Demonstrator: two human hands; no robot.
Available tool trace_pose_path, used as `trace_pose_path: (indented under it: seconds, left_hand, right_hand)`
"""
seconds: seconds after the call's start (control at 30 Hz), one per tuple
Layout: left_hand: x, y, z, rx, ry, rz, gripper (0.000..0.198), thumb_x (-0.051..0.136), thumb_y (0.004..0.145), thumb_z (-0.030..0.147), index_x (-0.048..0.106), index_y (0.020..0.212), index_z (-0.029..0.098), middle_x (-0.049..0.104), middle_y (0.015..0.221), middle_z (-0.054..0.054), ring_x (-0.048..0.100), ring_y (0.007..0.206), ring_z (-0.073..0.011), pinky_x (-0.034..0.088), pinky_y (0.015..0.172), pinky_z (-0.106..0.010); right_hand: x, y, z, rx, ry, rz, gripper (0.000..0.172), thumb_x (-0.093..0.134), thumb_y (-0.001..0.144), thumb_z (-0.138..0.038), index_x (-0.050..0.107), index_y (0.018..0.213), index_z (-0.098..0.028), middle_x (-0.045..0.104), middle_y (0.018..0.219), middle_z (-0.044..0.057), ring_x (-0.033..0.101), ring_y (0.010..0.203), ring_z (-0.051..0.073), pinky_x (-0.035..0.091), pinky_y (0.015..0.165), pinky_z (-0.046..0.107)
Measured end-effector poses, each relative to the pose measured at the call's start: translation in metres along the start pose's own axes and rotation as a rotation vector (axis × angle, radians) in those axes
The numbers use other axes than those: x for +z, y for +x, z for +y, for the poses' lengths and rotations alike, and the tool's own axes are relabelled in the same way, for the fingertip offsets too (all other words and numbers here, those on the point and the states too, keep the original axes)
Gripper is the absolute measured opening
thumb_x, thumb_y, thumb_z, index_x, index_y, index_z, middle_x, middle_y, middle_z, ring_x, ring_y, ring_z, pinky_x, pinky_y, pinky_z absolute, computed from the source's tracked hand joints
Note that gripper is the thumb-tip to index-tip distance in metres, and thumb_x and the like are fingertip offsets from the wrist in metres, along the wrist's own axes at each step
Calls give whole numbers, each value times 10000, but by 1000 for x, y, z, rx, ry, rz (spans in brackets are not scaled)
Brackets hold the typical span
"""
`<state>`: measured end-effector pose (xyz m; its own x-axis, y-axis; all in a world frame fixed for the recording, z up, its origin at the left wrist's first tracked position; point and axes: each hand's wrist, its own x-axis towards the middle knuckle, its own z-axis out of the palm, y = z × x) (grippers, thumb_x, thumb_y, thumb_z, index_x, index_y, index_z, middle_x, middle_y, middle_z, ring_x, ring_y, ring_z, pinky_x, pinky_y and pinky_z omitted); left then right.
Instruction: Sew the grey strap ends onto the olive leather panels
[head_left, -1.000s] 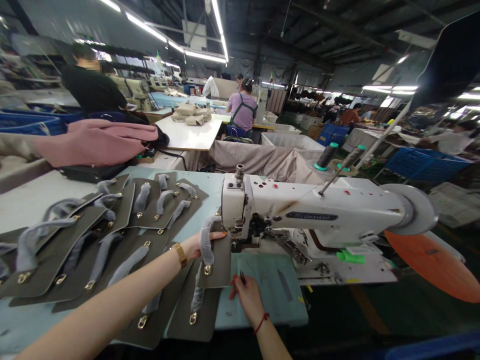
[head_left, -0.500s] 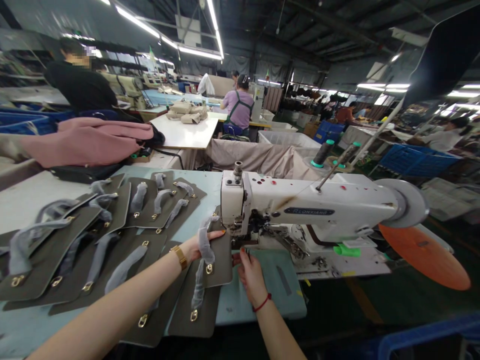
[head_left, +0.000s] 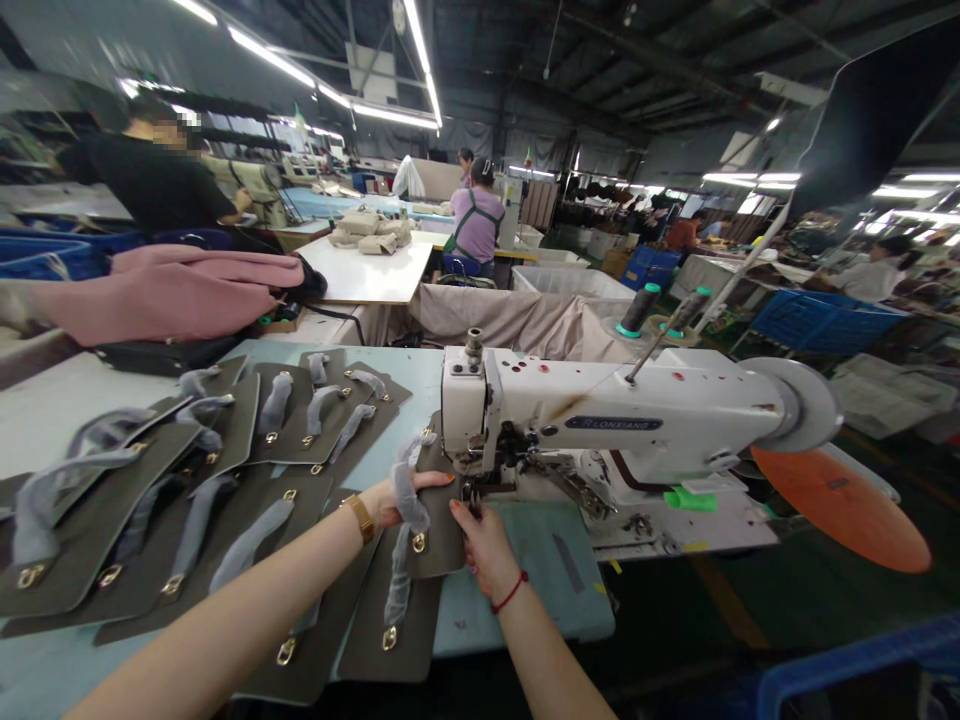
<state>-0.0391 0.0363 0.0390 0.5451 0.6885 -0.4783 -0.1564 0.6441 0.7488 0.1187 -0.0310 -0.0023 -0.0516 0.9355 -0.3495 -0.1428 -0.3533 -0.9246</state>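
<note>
A dark olive leather panel (head_left: 442, 530) with a grey wrapped strap and a gold ring lies under the needle of the white sewing machine (head_left: 615, 425). My left hand (head_left: 394, 497) rests on the panel's left side, fingers closed over the strap, a gold watch on the wrist. My right hand (head_left: 480, 545) presses on the panel's right edge just below the presser foot, fingers pinched together around something thin and dark. A red cord circles that wrist.
Several more olive panels (head_left: 187, 480) with wrapped straps are spread over the light blue table (head_left: 540, 600) to my left. Pink fabric (head_left: 165, 290) lies behind them. Thread cones (head_left: 637, 310) stand behind the machine. An orange disc (head_left: 840, 505) hangs at the right. Other people work further back.
My right hand has moved up and left from the bare table to the panel's edge beside the needle. The left hand stays on the strap.
</note>
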Motion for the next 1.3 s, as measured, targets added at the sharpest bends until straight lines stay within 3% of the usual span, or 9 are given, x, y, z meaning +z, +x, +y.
trace_pose_path:
  seconds: [0.1, 0.2, 0.37, 0.6, 0.8, 1.3]
  left_hand:
    - [-1, 3, -2, 4, -24, 5, 490, 776, 644, 313, 629, 1077, 136, 672, 1074, -145, 653, 973, -296, 470, 948, -463]
    - [-3, 4, -3, 2, -11, 9, 530, 790, 626, 326, 622, 1091, 134, 682, 1048, -142, 671, 923, -288, 484, 924, -461]
    - [-3, 1, -1, 0, 31, 10, 541, 798, 613, 327, 622, 1080, 118, 700, 986, -138, 688, 829, -260, 517, 872, -437]
    - [-1, 0, -3, 9, 42, 37, 507, 781, 624, 316, 634, 1070, 123, 698, 958, -134, 676, 880, -275, 540, 841, -400]
    - [0, -3, -3, 21, 1, 23, 453, 765, 654, 273, 649, 1052, 91, 704, 966, -143, 689, 806, -239, 535, 865, -390]
    - [1, 0, 5, 19, -61, 62, 406, 784, 625, 250, 679, 997, 125, 721, 884, -161, 697, 847, -294, 552, 802, -424]
  right_hand:
    - [-2, 4, 3, -81, 46, -3, 441, 674, 709, -562, 601, 793, -135, 582, 638, 9, 520, 540, 126, 393, 473, 201]
    - [-3, 8, 7, -113, 55, -9, 430, 681, 709, -537, 618, 790, -119, 640, 760, 57, 581, 679, 173, 444, 553, 222]
    - [0, 9, 9, -136, 88, -3, 433, 674, 720, -516, 645, 843, -102, 661, 784, 78, 608, 736, 209, 478, 610, 255]
    - [2, 2, 8, -159, 38, 66, 464, 671, 710, -536, 663, 872, -102, 672, 788, 87, 628, 785, 238, 499, 648, 281]
    - [0, -2, 6, -176, 38, 27, 444, 672, 715, -538, 649, 831, -111, 677, 808, 92, 629, 754, 223, 497, 652, 279]
    - [-1, 7, 10, -183, 41, 20, 375, 649, 759, -506, 659, 822, -136, 679, 791, 78, 627, 706, 224, 479, 609, 273]
